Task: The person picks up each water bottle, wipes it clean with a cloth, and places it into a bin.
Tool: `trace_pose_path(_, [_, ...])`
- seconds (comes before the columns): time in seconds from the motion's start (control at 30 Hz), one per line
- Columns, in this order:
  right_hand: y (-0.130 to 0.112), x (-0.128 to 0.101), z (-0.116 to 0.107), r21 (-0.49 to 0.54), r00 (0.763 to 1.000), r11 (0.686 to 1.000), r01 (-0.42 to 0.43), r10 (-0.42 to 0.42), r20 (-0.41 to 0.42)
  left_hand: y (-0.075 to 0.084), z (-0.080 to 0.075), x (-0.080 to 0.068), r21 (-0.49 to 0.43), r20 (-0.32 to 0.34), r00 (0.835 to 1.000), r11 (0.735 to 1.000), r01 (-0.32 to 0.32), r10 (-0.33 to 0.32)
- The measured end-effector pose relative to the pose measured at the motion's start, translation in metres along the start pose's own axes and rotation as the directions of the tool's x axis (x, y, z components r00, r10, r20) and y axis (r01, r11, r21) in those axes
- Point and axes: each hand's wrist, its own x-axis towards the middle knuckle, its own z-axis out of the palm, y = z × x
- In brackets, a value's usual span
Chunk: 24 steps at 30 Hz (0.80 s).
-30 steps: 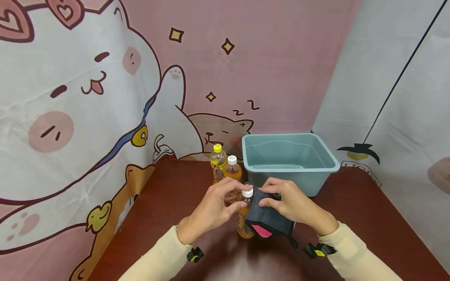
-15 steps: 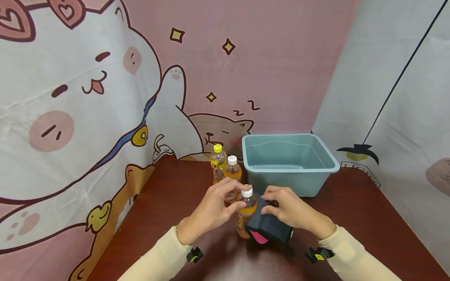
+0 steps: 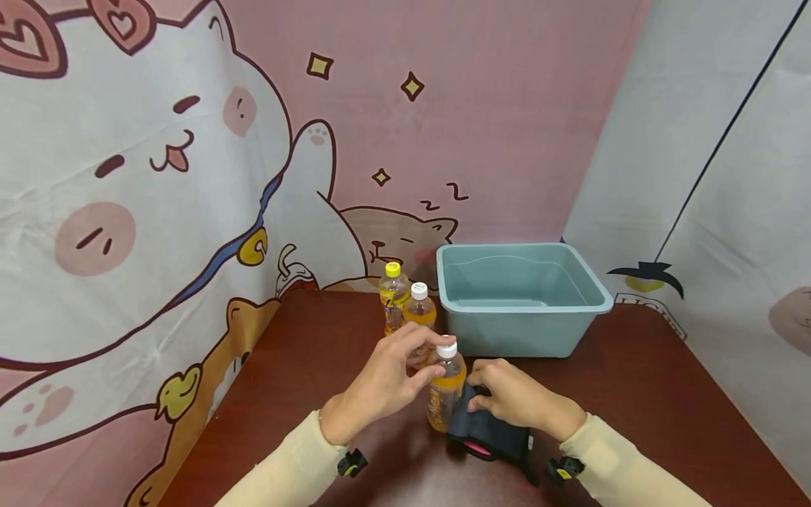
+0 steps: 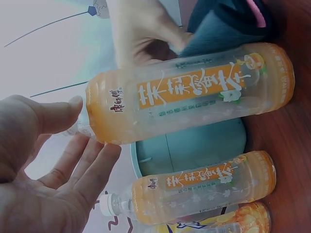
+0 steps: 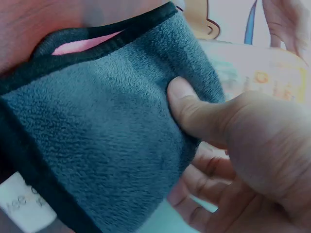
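My left hand (image 3: 383, 377) holds an upright plastic tea bottle (image 3: 438, 408) by its white cap, thumb on one side and fingers on the other. Orange and white labelling covers the bottle (image 4: 189, 94), large in the left wrist view. With thumb and fingers, my right hand (image 3: 526, 401) pinches a folded dark grey cloth (image 3: 491, 429) against the bottle's right side, low down. In the right wrist view the cloth (image 5: 107, 126) looks plush, with black edging, a pink inner layer and a white tag (image 5: 26, 204).
Behind my left hand stand a second white-capped tea bottle (image 3: 420, 313) and a yellow-capped bottle (image 3: 394, 292). A blue-green plastic tub (image 3: 519, 331) sits at the back right of the reddish-brown table (image 3: 304, 345), before a cartoon-printed backdrop (image 3: 507, 127).
My right hand has slid the cloth down the bottle, from near the neck to the lower side, uncovering more of the bottle. The left hand keeps its grip on the cap.
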Motion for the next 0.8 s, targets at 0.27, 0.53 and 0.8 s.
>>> trace_pose_path(0.27, [0.004,0.004,0.009,-0.010,1.000,1.000,-0.004,0.004,0.026,0.001,-0.001,0.001,-0.003,-0.009,1.000,1.000,-0.019,0.019])
trace_pose_path(0.53, [0.002,-0.002,0.001,0.103,1.000,0.994,-0.022,0.021,0.010,-0.001,0.002,-0.001,0.011,0.003,1.000,1.000,0.010,-0.010])
trace_pose_path(0.8, [-0.007,-0.003,-0.017,0.127,0.996,0.990,-0.065,0.073,-0.058,-0.001,0.001,-0.001,-0.003,0.007,1.000,1.000,0.011,-0.011])
